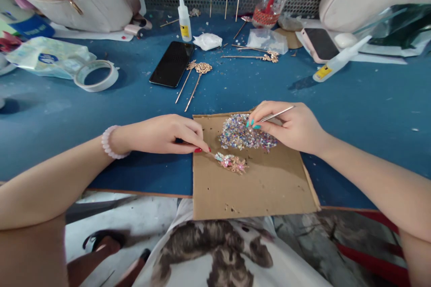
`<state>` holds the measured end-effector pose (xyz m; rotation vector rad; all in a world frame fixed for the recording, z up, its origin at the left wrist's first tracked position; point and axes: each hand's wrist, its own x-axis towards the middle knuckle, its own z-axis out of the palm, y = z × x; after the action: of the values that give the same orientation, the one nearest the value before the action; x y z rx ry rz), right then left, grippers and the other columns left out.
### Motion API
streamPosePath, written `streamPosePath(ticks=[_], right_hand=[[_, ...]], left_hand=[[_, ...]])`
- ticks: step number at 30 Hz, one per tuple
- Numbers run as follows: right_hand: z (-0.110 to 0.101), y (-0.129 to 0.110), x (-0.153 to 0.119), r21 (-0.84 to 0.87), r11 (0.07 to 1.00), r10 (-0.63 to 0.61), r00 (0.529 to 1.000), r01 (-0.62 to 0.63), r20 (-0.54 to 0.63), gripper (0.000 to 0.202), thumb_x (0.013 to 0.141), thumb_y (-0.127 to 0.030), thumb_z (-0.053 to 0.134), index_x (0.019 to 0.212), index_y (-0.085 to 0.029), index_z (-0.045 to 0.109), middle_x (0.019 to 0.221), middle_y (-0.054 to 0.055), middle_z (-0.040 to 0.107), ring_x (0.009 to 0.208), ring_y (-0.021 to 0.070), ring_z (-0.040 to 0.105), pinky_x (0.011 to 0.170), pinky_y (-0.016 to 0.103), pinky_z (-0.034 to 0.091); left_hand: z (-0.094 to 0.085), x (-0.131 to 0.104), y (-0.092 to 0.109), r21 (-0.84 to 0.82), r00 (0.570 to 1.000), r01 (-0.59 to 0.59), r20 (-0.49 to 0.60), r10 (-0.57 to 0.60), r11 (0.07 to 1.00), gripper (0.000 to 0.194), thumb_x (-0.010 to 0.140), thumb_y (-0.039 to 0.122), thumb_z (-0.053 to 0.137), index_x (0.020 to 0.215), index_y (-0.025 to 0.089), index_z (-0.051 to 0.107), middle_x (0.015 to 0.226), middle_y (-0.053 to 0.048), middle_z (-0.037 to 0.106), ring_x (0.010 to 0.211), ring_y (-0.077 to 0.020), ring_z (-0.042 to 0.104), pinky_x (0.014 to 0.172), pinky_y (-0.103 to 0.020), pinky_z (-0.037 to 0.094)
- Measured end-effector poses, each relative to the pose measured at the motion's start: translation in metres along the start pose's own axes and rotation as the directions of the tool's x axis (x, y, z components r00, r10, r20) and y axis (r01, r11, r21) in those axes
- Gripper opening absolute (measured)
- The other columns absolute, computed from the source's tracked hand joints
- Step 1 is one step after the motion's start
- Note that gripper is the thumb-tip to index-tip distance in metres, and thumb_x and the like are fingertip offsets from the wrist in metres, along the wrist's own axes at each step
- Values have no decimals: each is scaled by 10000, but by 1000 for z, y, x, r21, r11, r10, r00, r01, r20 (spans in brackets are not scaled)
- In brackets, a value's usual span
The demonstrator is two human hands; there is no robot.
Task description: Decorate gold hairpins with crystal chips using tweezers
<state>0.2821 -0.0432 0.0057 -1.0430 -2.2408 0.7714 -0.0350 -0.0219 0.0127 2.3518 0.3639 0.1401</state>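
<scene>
Between thumb and finger, my left hand pinches the stem of a hairpin. Its gold floral head carries pink and pale blue pieces and is held over a sheet of cardboard. My right hand is closed on slim metal tweezers; their tip is hidden by the fingers. Those fingers are at the right part of a pile of small glittering rhinestones on the cardboard. Whether a stone is caught in the tip, I cannot make out.
Beyond the cardboard lie a black phone, gold hairpins and more pins. Glue bottles stand at the back and right. A tape roll and a wipes pack are at the left.
</scene>
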Motion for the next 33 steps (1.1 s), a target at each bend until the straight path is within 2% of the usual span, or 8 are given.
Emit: streamPosePath(ticks=[3,7,13,33], right_hand=[[-1,-1,0,84,996,-41,997,35,72,141,925,-342,611,851,-233,662,866,7,748,786,159,711,698,298,510],[-1,-3,-1,127,985,-134,977,114,164,98,919,-289,633,856,-224,671,868,8,757,799,153,713,719,286,513],[1,-6,-1,126,971,-228,949,204,217,110,936,-261,640,852,-201,677,834,-7,755,745,112,699,668,235,491],[-4,-8,-1,77,985,-167,956,153,239,106,921,-276,633,857,-203,677,872,12,764,781,127,704,713,248,501]], left_hand=[[-2,-1,1,-13,1000,0,24,1,1000,285,1007,190,527,1180,228,750,985,-50,711,815,-84,649,757,-128,477],[-3,-3,0,-23,999,4,50,-3,1000,274,999,178,545,1171,229,752,973,-42,715,805,-79,648,756,-125,471],[-3,-3,-2,-28,999,2,52,0,1000,274,998,173,549,1171,238,751,970,-36,713,807,-74,648,762,-117,463],[-3,-2,-2,-14,999,-8,42,9,1000,268,996,174,551,1157,238,756,948,-32,713,784,-73,641,747,-120,458]])
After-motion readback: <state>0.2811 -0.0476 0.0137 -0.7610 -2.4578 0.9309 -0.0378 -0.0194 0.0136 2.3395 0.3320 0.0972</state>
